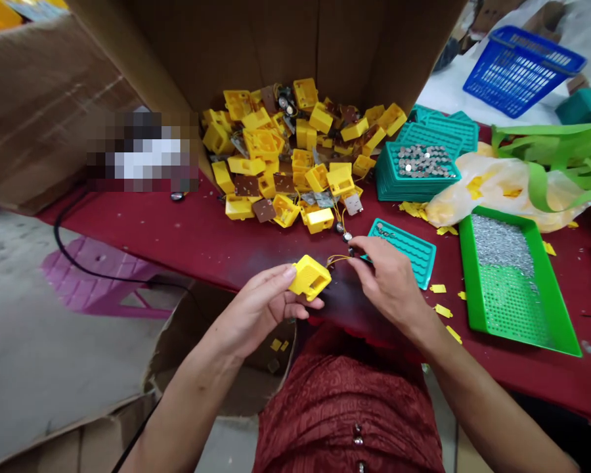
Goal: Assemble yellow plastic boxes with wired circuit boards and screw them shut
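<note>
My left hand [266, 299] is closed on a small yellow plastic housing [311, 277], gripped between thumb and fingers above the table's front edge. Thin yellow wires [339, 257] run from the housing across to my right hand [387, 276]. Its thumb and forefinger pinch a small dark round part [351, 252] at the wire ends, mostly covered by the fingertips. Just beyond, round metal pieces [347, 237] on wires lie on the red cloth. A shallow teal tray [418, 256] with a few small pieces at its far end sits partly behind my right hand.
A large cardboard box [256, 39] lies open at the back, with many yellow housings [261, 143] spilling out. To the right are stacked teal trays [404, 190] bearing button cells [423, 161], a green tray [477, 295] of small metal parts, and a plastic bag [458, 187].
</note>
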The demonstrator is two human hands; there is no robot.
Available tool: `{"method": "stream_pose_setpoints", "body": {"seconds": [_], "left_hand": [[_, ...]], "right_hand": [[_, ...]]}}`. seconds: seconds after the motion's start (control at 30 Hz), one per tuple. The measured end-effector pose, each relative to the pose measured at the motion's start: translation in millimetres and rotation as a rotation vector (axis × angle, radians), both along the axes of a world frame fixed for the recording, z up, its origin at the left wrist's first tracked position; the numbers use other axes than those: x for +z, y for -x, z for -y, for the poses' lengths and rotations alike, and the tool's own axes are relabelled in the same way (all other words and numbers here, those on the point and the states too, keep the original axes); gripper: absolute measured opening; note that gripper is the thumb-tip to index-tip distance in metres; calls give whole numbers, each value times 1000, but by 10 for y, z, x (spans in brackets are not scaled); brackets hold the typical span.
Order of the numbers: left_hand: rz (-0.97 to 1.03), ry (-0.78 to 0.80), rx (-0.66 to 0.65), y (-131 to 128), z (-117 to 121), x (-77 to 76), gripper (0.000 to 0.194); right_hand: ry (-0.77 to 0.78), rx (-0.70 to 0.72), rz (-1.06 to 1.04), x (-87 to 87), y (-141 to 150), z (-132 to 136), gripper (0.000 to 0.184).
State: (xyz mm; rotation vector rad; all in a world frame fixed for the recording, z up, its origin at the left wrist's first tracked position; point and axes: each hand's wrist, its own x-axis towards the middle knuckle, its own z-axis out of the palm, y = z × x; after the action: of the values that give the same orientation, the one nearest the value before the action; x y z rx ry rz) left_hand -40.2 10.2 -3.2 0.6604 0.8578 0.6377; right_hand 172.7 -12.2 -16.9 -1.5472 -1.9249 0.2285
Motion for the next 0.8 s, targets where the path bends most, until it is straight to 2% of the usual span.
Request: {"method": "stream_pose_setpoints", "body": {"seconds": [0.1,0.17,0.27,0.4,0.47,0.6,0.67,0.8], "left_hand": [[19,81,-28,-56,69,-23,27],[-43,75,-48,-100,113,-41,28],[-196,-53,-62,-171,156,-53,35],[-362,-255,-88,-266,119,-34,43],[-311,-256,-91,-316,56,-10,47],[-107,-98,-100,-426,-104,64,62],[-118,-103,-76,-486,-183,96,63],[-268,-249,15,-551,-334,111,54]], "right_hand": [[100,-17,-146,32,-85,157,16],[172,-50,-195,51,-156,245,16],[216,-82,-207,66,-262,350,14],[185,-104,-226,75,-365,379,13],[146,-110,-261,92,-396,321,14],[80,-101,-323,196,-425,78,12],[59,-98,-308,288,-422,-67,12],[44,-107,-193,514,-373,-279,11]]}}
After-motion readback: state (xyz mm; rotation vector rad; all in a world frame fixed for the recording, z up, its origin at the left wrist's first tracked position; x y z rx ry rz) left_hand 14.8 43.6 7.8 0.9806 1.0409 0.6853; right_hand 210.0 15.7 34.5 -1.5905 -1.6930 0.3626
